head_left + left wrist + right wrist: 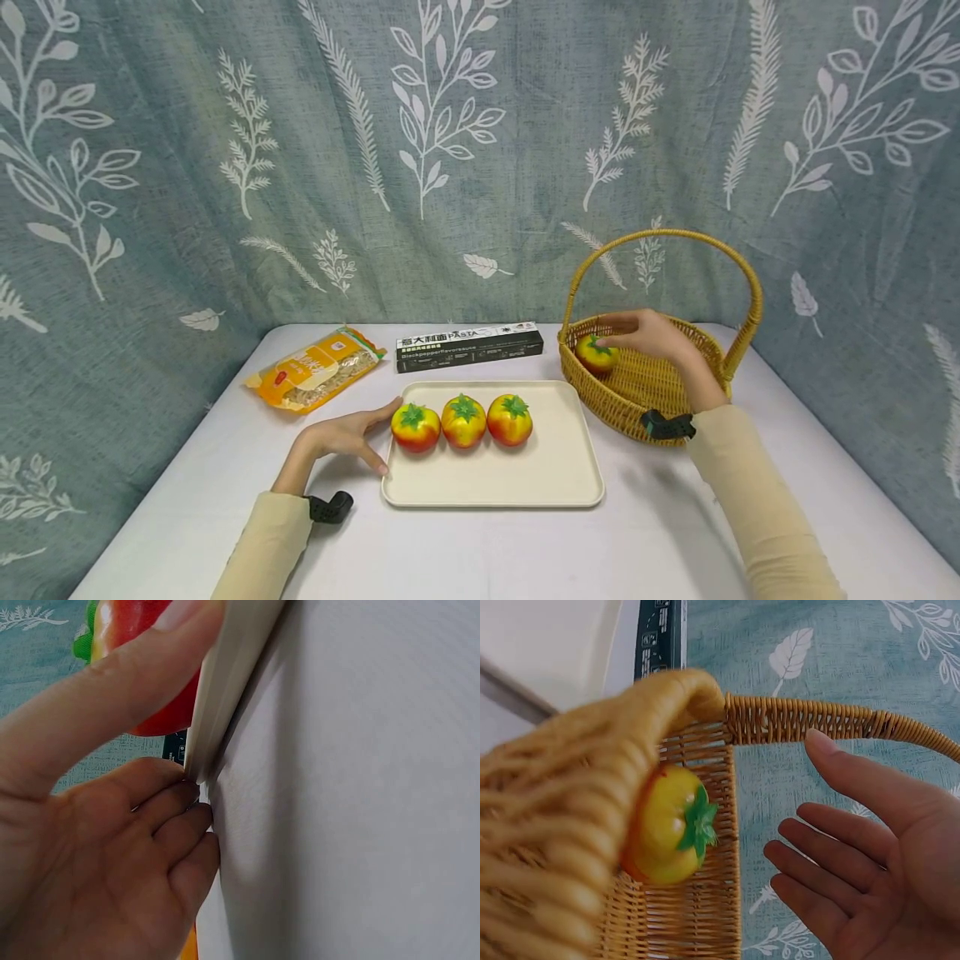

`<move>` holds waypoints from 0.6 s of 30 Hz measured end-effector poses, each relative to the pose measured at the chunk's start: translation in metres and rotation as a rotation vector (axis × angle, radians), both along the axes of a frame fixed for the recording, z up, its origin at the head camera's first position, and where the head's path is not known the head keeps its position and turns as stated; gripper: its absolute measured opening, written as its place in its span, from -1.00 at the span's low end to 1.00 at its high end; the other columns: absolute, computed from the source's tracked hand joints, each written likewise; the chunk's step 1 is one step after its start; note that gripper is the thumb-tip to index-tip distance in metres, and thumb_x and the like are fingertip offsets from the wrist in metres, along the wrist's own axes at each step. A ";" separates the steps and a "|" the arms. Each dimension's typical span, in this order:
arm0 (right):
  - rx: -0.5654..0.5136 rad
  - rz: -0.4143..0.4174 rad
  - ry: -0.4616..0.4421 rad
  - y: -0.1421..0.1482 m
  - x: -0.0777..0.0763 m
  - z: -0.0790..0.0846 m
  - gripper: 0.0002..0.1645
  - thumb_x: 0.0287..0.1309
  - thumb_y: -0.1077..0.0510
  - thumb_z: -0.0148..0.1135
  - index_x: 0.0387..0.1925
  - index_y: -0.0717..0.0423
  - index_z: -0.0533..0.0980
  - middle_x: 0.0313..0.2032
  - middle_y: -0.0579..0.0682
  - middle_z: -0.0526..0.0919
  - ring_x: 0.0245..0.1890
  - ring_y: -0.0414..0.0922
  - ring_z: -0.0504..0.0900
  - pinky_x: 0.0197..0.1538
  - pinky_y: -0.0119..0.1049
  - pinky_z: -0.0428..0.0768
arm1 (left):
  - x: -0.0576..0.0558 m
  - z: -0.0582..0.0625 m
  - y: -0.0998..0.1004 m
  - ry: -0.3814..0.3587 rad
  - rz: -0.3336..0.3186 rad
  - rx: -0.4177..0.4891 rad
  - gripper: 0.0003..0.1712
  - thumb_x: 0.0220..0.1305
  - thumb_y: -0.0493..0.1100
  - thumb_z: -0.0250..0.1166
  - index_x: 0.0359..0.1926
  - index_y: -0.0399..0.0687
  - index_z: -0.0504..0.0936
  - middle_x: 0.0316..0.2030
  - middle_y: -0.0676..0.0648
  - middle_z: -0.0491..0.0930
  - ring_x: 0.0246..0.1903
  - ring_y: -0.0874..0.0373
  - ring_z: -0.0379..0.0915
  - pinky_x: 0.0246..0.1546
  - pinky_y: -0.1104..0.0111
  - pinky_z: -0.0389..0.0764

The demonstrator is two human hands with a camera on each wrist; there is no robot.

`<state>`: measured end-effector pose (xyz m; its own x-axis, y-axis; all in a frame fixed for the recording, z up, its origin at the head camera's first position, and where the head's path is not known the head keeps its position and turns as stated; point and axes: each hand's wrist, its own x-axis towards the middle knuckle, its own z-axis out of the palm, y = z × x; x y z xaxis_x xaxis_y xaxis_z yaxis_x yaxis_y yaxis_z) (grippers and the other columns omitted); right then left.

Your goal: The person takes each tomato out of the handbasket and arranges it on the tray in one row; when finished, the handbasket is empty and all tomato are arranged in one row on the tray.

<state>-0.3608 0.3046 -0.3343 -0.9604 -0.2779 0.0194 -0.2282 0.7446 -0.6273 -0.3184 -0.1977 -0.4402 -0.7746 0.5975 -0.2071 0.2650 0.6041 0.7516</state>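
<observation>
At the left side of the cream tray, my left hand spreads its thumb and fingers along the edge. The left wrist view puts the thumb against the tray's rim, the other fingers lower beside it. Three yellow-red tomatoes with green tops, the left tomato, middle tomato and right tomato, sit in a row on the tray. Above the wicker basket is my right hand, its fingers loose and apart from another tomato lying inside at the basket's left wall.
A black and white pasta box lies behind the tray. Farther left is an orange food packet. The basket's tall arched handle rises over the right hand. A patterned curtain hangs behind the white table.
</observation>
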 end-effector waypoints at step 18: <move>0.073 0.109 -0.063 0.014 -0.023 0.011 -0.11 0.16 -0.19 0.29 0.34 0.28 0.29 0.28 0.32 0.35 0.24 0.27 0.35 0.17 0.17 0.42 | -0.001 0.000 -0.001 0.009 -0.010 0.003 0.35 -0.17 -0.14 0.60 0.50 -0.22 -0.10 0.47 -0.29 -0.11 0.45 -0.20 -0.26 0.40 -0.04 -0.19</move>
<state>-0.3840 0.3185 -0.3228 -0.9233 -0.3788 -0.0639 -0.2720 0.7621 -0.5875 -0.3189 -0.1982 -0.4404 -0.7703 0.6059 -0.1989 0.2775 0.5993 0.7508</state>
